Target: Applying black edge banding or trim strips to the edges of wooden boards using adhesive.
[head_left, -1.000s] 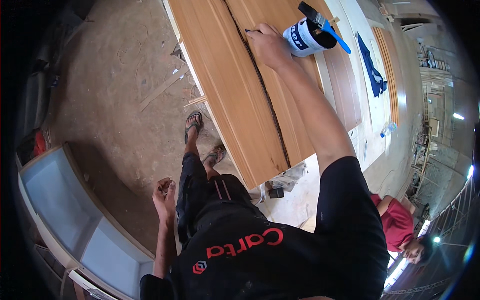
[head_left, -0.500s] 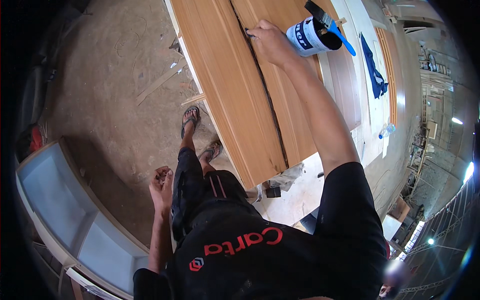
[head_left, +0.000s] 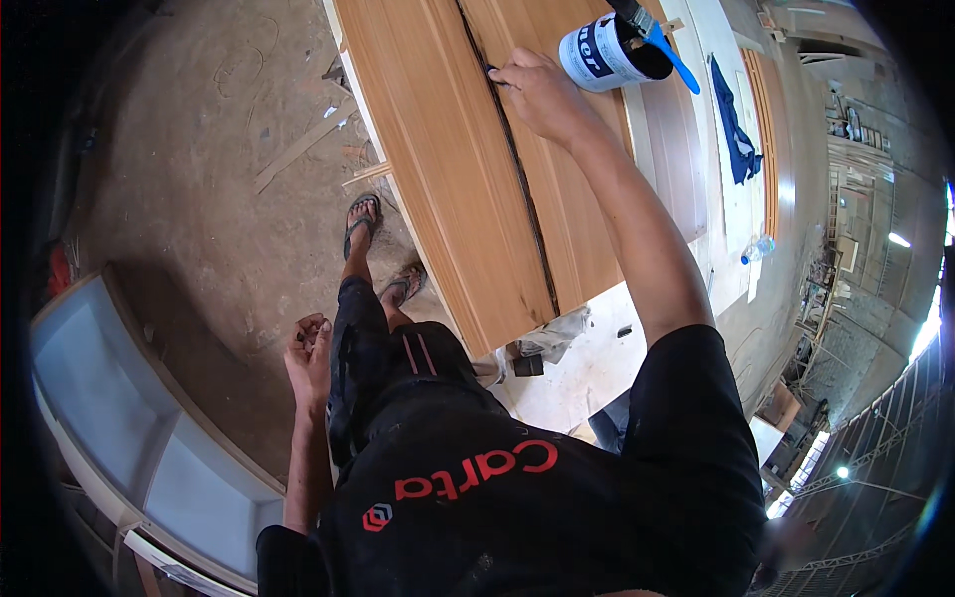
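Observation:
My right hand (head_left: 545, 92) reaches out over a long wood-grain panel (head_left: 438, 149), its thumb and fingers pinched at a dark groove (head_left: 520, 164) that runs along the board. A small dark bit shows at the fingertips; I cannot make out what it is. Just right of this hand stands an open white and dark-blue can (head_left: 597, 58), with a blue-handled paintbrush (head_left: 668, 52) lying across its rim. Down beside my leg hangs my left hand (head_left: 310, 350), away from the panel. Its fingers are curled in, and whatever they may hold is hidden.
A dark blue cloth (head_left: 734, 124) and a plastic bottle (head_left: 758, 249) lie farther right on the white surface (head_left: 587, 368). A pale shelf unit (head_left: 154, 398) curves along the lower left. Wood strips (head_left: 298, 149) lie on the floor.
The view has shifted a little, moving the panel and can up and left in it. My right hand has slid slightly nearer to me along the groove. The left hand stays curled beside my leg.

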### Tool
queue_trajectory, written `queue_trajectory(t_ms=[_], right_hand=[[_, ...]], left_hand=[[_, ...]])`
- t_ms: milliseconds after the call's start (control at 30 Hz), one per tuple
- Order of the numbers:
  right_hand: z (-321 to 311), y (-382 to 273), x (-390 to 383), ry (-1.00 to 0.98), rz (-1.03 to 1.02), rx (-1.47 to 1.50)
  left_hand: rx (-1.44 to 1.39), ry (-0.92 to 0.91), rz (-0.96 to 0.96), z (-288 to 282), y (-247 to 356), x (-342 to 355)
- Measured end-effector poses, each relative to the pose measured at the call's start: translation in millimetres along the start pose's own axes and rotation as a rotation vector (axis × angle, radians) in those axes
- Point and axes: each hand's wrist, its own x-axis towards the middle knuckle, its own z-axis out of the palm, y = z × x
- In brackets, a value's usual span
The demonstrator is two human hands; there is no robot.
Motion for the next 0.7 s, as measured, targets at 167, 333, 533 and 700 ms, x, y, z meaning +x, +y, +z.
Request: queue_trajectory(t_ms=[167,333,533,700], right_hand=[[-1.8,-9.6,-17.6,0.015,-0.006,-0.054],[-2.7,-14.8,-32.5,0.014,0.007,-0.028],[-6.9,-22.0,-57.4,-0.034,0.03,0.004],[-9.2,-28.7,-78.6,-0.03,0.026,0.016]], left_hand=[[0.0,-0.019,0.011,2.4,-2.1,-2.3],[-0.006,-0.021,0.035,2.9,-1.2,-6.2],[0.04,-0.019,0.048,3.1,-0.1,-13.1],[0.061,-0.026,0.039,3.6,3.1,-16.4]])
